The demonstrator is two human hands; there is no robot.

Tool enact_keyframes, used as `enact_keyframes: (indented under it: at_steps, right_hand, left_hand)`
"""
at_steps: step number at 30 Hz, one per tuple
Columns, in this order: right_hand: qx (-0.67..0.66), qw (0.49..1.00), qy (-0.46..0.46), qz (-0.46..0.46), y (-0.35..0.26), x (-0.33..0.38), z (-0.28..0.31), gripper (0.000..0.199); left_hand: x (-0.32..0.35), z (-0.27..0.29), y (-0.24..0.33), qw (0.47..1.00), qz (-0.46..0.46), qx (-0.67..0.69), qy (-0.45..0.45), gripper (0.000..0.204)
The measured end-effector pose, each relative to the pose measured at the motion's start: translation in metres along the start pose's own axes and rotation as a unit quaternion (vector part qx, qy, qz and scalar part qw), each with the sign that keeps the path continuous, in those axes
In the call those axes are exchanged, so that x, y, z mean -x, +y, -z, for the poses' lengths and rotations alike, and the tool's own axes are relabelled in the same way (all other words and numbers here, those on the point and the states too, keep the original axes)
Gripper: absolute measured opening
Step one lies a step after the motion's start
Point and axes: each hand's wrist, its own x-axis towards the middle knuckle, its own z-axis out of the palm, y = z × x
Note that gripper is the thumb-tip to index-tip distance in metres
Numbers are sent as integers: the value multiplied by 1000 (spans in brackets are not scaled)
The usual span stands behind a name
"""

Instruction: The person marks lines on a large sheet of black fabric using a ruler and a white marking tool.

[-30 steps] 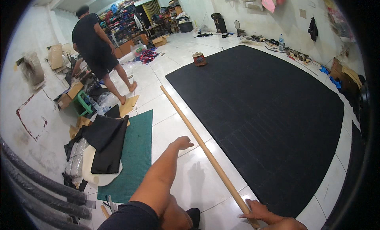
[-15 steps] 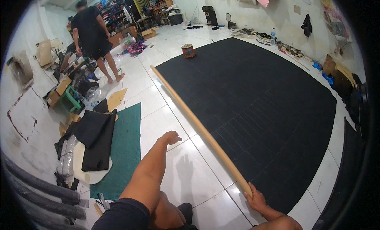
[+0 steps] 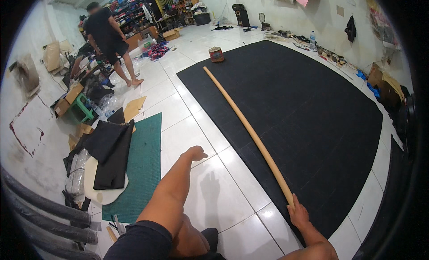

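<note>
My right hand (image 3: pixel 298 211) grips the near end of a long tan pole (image 3: pixel 255 137), fingers wrapped round it. The pole slants away to the far left over a large black sheet (image 3: pixel 321 108) with rounded corners, spread on the floor. Faint pale lines show on the sheet. Whether the pole's far end touches the sheet, I cannot tell. My left hand (image 3: pixel 195 153) hangs over the white tiles between the sheet and a green mat (image 3: pixel 145 157); it holds nothing, its fingers loosely stretched. A red-brown tin (image 3: pixel 216 54) stands at the sheet's far left edge.
Folded black material (image 3: pixel 111 157) lies partly on the green mat. At far left a person (image 3: pixel 107 36) in dark clothes stands barefoot by piled cartons and a green stool (image 3: pixel 82 109). A water bottle (image 3: pixel 312 39) and scraps line the right wall. Dark rolls (image 3: pixel 53 215) lie near left.
My right hand has moved right and slightly away from me with the pole. The pole has shifted from along the sheet's left edge to farther in over the sheet. My left hand has barely moved.
</note>
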Motion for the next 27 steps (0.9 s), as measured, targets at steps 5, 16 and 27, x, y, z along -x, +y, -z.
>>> enact_keyframes:
  at_steps: [5, 16, 27]
  right_hand:
    - [25, 999, -32, 11, -22, -7, 9, 68]
    - [79, 995, -53, -7, -38, -3, 32, 66]
    - [110, 992, 19, -63, 30, 14, 30, 62]
  left_hand:
    - [4, 3, -5, 1000, -12, -19, 10, 60]
    - [13, 12, 20, 999, -20, -35, 7, 60]
    - [4, 7, 13, 999, -10, -43, -20, 64]
